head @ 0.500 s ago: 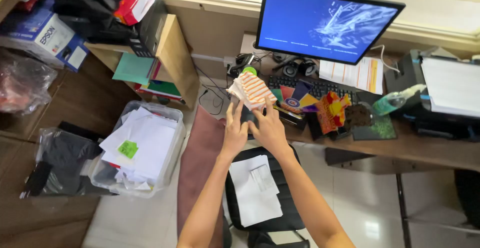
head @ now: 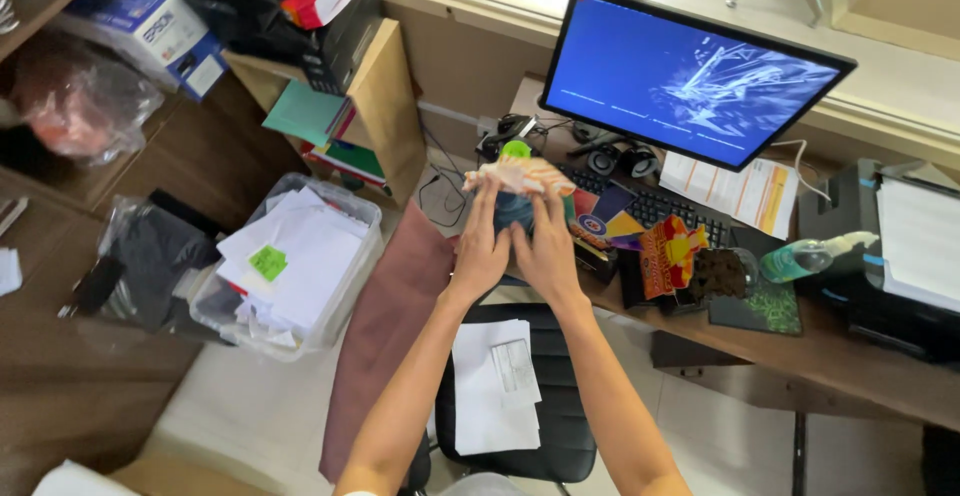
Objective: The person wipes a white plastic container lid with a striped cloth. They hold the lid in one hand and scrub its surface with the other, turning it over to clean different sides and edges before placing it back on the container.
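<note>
I look down over my two bare arms, stretched out in front of me. Both hands meet at one small thing held up in the air: a folded piece of orange-and-white striped paper (head: 520, 176). My left hand (head: 482, 246) and my right hand (head: 545, 248) sit side by side, almost touching, and the fingers (head: 497, 196) of both are closed on the paper's lower edge, so it fans out just above my fingertips. Something dark blue shows between my palms, under the paper; I cannot tell what it is.

Just beyond my fingertips lies the wooden counter (head: 800, 351). On it, right of my right hand, are loose coloured papers (head: 668, 254), a black keyboard (head: 655, 211), and farther back a monitor (head: 690, 76) showing a blue picture. A small green object (head: 515, 149) peeks out just past the top of the paper. Below my wrists stands a black chair (head: 555, 426) with white sheets (head: 492, 381) on its seat. Well left of my left hand is a clear bin of papers (head: 290, 266).

By my judgement I am midway through folding, pressing or shaping a crease. The next move seems to need a firm pinch from one hand while the other hand turns or folds the paper.
</note>
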